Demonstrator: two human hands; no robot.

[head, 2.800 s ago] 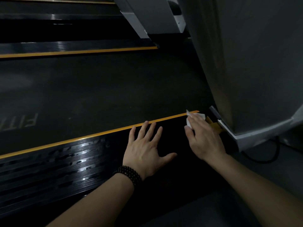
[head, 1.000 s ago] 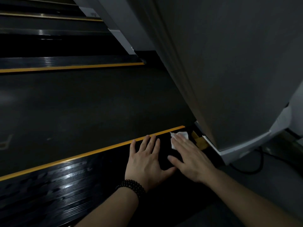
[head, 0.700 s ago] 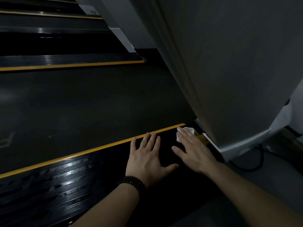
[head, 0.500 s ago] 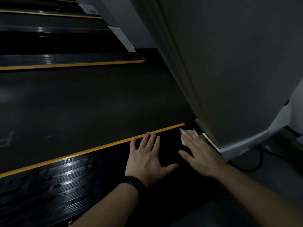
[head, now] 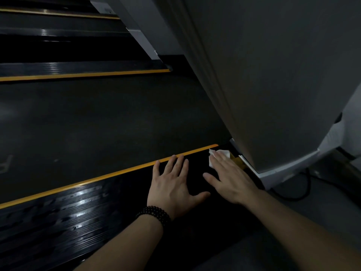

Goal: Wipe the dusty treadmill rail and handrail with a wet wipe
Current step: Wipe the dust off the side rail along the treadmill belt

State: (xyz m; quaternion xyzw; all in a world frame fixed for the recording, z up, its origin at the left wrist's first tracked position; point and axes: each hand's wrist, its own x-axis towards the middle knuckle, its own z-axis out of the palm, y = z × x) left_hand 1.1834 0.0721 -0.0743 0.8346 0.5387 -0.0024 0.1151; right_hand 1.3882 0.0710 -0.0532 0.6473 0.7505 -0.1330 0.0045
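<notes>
Barely shifted, right hand [head: 231, 178] presses wet wipe [head: 216, 156] flat on glossy black rail [head: 78, 212], left hand [head: 173, 187] splayed empty.

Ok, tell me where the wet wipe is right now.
In the head view the wet wipe lies under the right hand's fingers on the black side rail, at the end of the orange stripe, beside the grey upright.

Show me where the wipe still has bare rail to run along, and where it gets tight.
Free: the ribbed black rail leftward of the left hand, bordered by the yellow stripe on its far side. Crowded: the rail's right end, where the right hand presses the wipe into the corner by the grey motor cover, left hand alongside.
</notes>
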